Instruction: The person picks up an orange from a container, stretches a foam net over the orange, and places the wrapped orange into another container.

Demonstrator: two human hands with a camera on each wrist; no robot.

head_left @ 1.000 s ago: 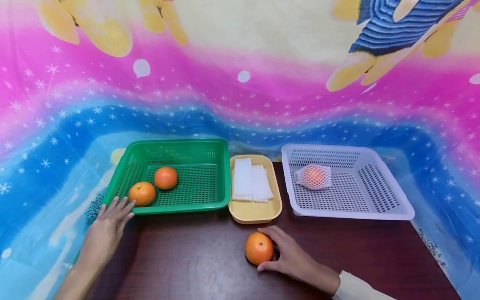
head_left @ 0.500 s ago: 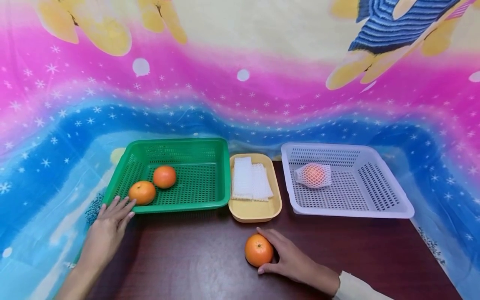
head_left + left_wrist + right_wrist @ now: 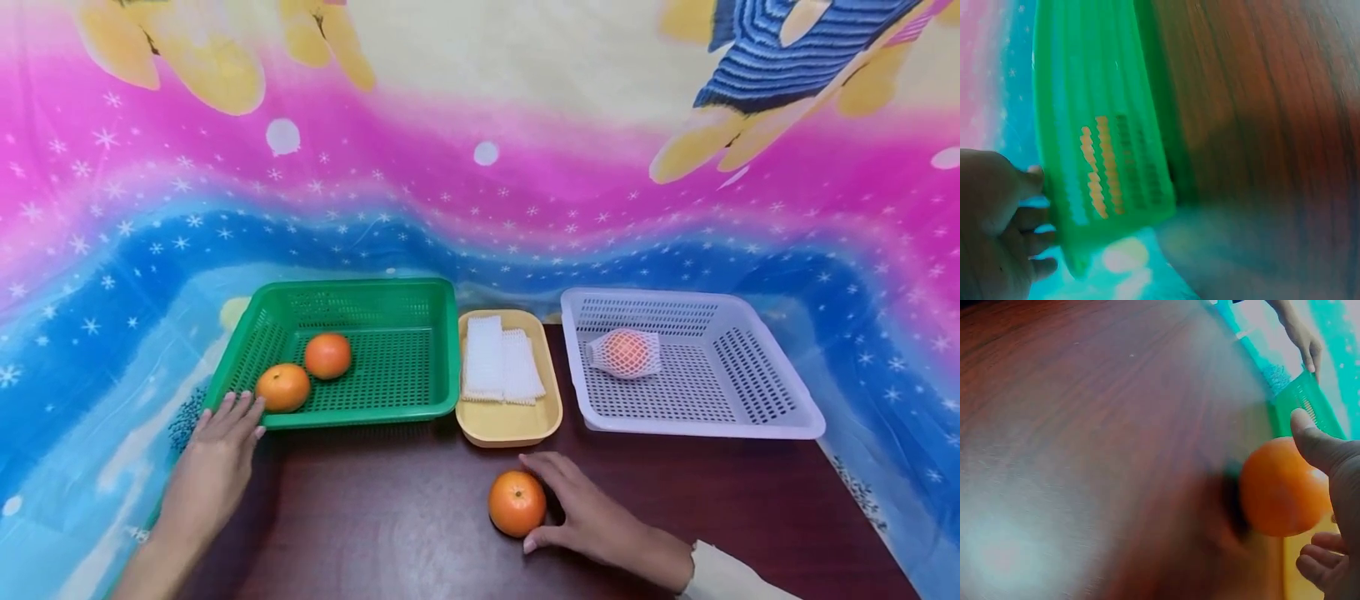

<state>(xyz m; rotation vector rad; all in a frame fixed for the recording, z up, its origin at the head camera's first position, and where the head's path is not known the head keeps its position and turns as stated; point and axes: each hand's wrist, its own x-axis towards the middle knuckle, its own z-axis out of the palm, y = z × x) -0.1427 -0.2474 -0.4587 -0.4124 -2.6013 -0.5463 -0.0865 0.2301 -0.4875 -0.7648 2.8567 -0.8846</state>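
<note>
An orange [image 3: 517, 503] sits on the dark wooden table, in front of the yellow tray. My right hand [image 3: 592, 517] is curved loosely beside it, thumb and fingers spread, with a gap between palm and fruit. In the right wrist view the thumb stands over one side of the orange [image 3: 1282, 487]. My left hand [image 3: 213, 467] rests with extended fingers on the near left corner of the green basket [image 3: 375, 414]. Two more oranges lie in that basket, the nearer orange [image 3: 283, 387] close to my left fingertips. In the left wrist view the fingertips meet the basket rim.
White foam net sleeves [image 3: 485, 358] lie in the yellow tray [image 3: 510, 429] between the baskets. A pale lilac basket [image 3: 705, 429] on the right holds one orange in a foam net [image 3: 627, 353]. A printed cloth [image 3: 480, 208] hangs behind everything.
My right hand has eased slightly to the right, its thumb and fingers coming away from the orange, which stays in place. The left hand stays at the basket corner, its fingers shifting slightly.
</note>
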